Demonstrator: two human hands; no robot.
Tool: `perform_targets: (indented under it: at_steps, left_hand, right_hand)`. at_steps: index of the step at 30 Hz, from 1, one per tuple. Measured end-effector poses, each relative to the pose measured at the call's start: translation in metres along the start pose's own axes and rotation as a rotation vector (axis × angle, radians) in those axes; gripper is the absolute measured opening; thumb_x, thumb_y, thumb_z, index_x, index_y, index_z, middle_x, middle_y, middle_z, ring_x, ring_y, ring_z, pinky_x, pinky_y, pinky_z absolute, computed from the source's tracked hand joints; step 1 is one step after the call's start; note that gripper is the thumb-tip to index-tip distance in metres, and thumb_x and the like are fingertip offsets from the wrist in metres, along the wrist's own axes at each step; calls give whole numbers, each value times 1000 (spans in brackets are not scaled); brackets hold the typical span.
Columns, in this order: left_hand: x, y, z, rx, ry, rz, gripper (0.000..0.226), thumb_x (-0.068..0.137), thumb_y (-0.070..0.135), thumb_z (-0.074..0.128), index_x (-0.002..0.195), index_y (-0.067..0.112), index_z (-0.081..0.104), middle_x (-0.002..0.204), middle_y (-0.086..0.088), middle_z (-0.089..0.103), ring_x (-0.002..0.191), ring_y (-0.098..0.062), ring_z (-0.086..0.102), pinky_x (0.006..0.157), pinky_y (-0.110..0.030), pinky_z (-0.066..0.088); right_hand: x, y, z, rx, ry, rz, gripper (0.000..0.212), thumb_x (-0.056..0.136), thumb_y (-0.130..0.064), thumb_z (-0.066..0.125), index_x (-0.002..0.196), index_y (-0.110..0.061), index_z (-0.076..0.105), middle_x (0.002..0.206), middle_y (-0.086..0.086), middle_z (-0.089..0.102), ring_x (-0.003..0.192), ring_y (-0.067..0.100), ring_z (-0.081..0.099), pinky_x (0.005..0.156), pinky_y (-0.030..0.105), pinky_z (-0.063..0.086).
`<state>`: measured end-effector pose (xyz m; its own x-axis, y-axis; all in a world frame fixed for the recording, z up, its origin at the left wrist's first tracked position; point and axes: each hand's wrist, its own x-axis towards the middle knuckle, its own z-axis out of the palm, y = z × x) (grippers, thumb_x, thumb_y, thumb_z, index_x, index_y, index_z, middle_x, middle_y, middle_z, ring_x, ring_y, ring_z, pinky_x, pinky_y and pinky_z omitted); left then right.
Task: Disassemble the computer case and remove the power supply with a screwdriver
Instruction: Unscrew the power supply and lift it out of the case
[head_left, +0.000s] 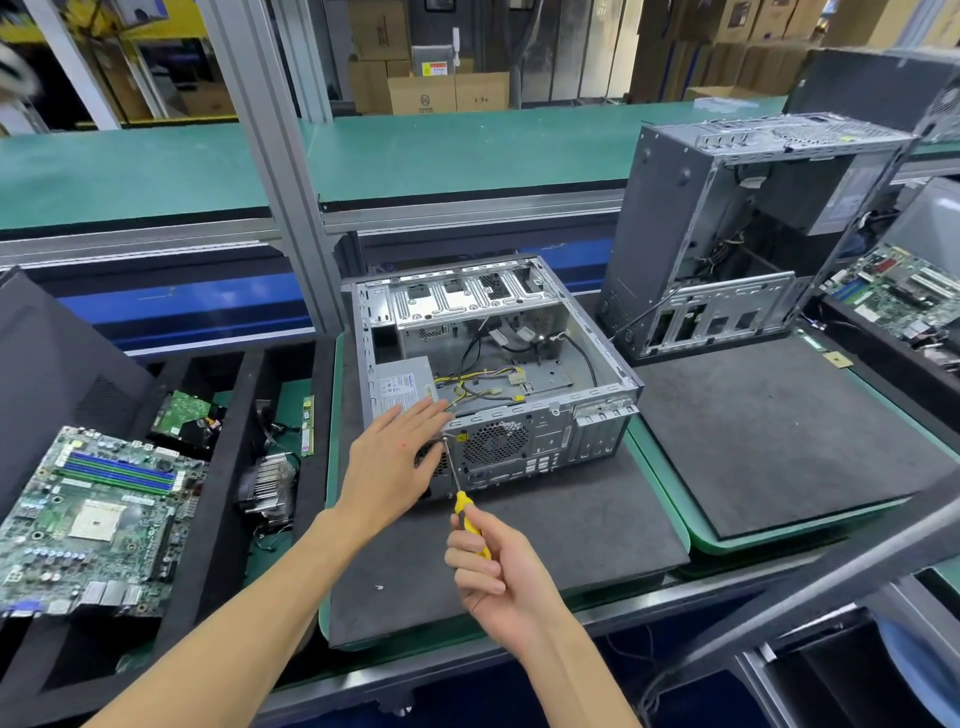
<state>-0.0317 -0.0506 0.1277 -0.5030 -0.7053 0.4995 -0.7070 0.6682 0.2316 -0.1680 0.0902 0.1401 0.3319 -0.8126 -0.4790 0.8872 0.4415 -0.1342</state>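
Head view: screwdriver (464, 506) is pinched by the right hand (496, 574), fingers (470, 564) curled round the yellow handle, thumb on top. Shaft runs up and left; tip is seated at a screw (445, 439) on the rear panel of the computer case (519, 447), just left of the round fan grille (493, 441).

Left hand (387, 467) is laid flat, fingers (421, 418) straight and close together, pressed over the case's near-left corner, fingertips reaching the power supply (402, 387) inside.

Step in hand is judged to be backing out a PSU mounting screw. To be done well: shaft kept in line with the screw axis, firm push held while turning so the tip is not cammed out, case kept braced by the left hand so it is not slid on the dark mat (519, 551). Screw should be caught as it is freed.

Power supply sits in the near-left corner of the open case, directly under the left fingertips, its yellow-black cable bundle (478, 387) trailing right. Case lies on its side on the worktop (332, 519), well apart from the second chassis (737, 234) at right.
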Motion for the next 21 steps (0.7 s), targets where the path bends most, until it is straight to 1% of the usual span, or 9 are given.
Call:
perform_targets:
  at_steps: [2,4,6,7,10,12,15,17,21]
  left_hand:
    - [0,0,0,3,-2,0,43,91,18,69,134,20,63,141,7,57,134,-11,50,113,-40,40]
    - [0,0,-1,5,2,4,43,91,17,70,133,20,64,141,7,57,134,-12,51,112,-40,41]
    - [0,-1,0,5,3,11,42,91,17,69,133,19,64,141,7,57,134,-12,51,112,-41,41]
    - [0,-1,0,6,2,12,42,92,17,69,133,19,64,141,7,57,134,-12,51,112,-41,41]
    - [-1,-2,1,12,2,9,42,92,19,68,134,20,63,142,7,56,135,-11,50,113,-40,41]
    - [-1,-2,2,16,6,9,43,92,19,69,134,20,63,142,7,57,135,-10,50,113,-40,41]
    - [-1,-3,2,12,2,11,43,93,20,68,135,21,62,142,7,56,135,-10,49,113,-40,40]
    - [-1,-3,2,9,1,11,42,93,20,68,135,20,62,142,7,56,135,-10,49,113,-40,40]
    - [0,-3,1,2,-1,14,41,93,19,68,133,20,64,142,7,57,135,-11,49,113,-40,40]
  right_hand:
    - [1,0,-1,-43,23,-8,12,90,-14,64,87,-2,60,62,-2,28,38,7,26,30,17,21]
    - [2,0,-2,-59,34,22,18,95,-18,58,96,0,62,65,-2,24,44,9,24,33,19,22]
    - [3,0,-2,-40,48,55,27,98,-17,51,105,5,64,67,0,27,49,10,24,37,21,24]
    - [4,0,-2,-27,51,66,28,99,-17,49,106,6,64,67,1,30,50,11,26,38,22,25]
    - [4,0,-1,29,22,78,23,101,-16,49,97,2,62,68,4,41,48,11,34,36,21,29]
    - [3,0,-2,51,-15,75,23,99,-17,53,93,2,64,67,4,43,43,10,37,32,19,30]
    - [1,0,-3,25,-19,39,22,95,-17,59,87,2,65,63,1,37,39,7,32,28,17,26]
    - [2,0,-2,9,13,1,17,92,-15,62,84,1,63,61,-1,33,38,7,29,28,17,23]
    - [5,-1,-4,-56,76,-29,18,93,-17,64,87,-1,62,62,-2,28,39,7,25,29,19,22]
